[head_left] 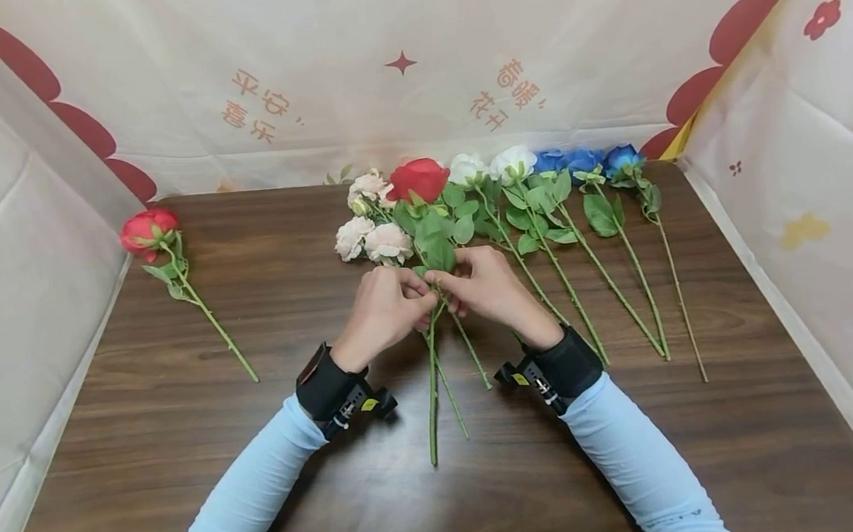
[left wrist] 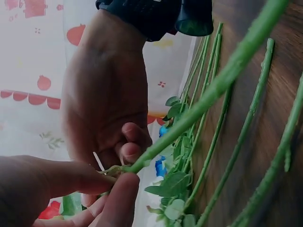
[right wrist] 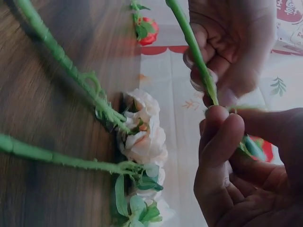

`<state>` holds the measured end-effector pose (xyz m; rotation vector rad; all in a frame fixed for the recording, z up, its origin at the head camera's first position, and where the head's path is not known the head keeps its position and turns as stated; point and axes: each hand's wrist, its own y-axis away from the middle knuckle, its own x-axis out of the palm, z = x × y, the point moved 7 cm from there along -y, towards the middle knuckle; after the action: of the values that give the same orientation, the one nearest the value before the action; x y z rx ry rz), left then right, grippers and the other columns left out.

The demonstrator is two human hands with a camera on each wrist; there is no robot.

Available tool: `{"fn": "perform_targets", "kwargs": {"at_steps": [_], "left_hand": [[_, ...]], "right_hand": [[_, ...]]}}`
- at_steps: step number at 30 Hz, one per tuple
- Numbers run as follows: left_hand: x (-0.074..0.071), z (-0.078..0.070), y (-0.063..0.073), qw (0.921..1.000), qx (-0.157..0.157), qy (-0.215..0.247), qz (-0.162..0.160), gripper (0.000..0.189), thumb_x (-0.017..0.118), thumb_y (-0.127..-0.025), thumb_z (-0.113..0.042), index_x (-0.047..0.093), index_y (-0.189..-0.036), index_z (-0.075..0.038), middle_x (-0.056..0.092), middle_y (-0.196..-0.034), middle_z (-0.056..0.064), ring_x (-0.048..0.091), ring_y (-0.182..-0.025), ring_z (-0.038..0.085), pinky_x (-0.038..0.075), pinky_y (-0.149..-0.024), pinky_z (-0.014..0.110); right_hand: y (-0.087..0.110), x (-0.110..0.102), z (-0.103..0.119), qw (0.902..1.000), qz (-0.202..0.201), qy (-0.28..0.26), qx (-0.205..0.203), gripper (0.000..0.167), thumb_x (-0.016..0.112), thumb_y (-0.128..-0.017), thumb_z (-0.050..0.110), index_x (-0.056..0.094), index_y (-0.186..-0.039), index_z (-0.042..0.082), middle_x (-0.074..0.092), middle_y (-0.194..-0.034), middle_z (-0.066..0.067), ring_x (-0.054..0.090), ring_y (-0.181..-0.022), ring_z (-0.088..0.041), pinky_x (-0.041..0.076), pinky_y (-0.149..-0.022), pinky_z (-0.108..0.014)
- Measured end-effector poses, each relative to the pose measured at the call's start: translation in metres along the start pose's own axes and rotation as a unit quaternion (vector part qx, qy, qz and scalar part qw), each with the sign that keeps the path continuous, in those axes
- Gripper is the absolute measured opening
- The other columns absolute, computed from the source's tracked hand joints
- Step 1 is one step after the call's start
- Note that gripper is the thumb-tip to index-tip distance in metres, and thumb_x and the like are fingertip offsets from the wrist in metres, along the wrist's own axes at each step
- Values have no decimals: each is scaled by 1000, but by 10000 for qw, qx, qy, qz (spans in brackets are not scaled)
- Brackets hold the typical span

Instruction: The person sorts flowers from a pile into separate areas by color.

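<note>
A red artificial rose [head_left: 420, 180] with green leaves is held above the table between both hands, its stem [head_left: 433, 403] pointing toward me. My left hand [head_left: 383, 313] pinches the stem between thumb and fingers, just below the leaves. Close beside it, my right hand [head_left: 492, 287] pinches the same part of the stem with thumb and forefinger. In the left wrist view, the thumb and fingers meet around a thin piece at the stem [left wrist: 203, 101]; its exact shape is hard to tell. Behind the hands lie pale pink flowers [head_left: 387, 242], partly covered by the held rose.
White roses [head_left: 512, 163] and blue roses [head_left: 623, 159] lie in a row at the back right, stems toward me. Another red rose [head_left: 149, 233] lies alone at the left on the brown wooden table [head_left: 300, 476]. Printed cloth walls [head_left: 347, 22] enclose the table's back and sides.
</note>
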<state>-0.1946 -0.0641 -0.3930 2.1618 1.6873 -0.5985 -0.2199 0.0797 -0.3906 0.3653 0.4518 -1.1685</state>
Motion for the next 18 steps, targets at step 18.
{"fn": "perform_targets", "kwargs": {"at_steps": [18], "left_hand": [[4,-3,-1,9964,-89,834,149,12,73,-94,-9,77,-99,1,80,-83,13,77,-63,29,64,-64,45]], "right_hand": [[3,-7,4,9996,-163,28,-244,19,70,-99,16,65,-90,0,71,-66,-19,66,-49,-18,52,-46,-27]]}}
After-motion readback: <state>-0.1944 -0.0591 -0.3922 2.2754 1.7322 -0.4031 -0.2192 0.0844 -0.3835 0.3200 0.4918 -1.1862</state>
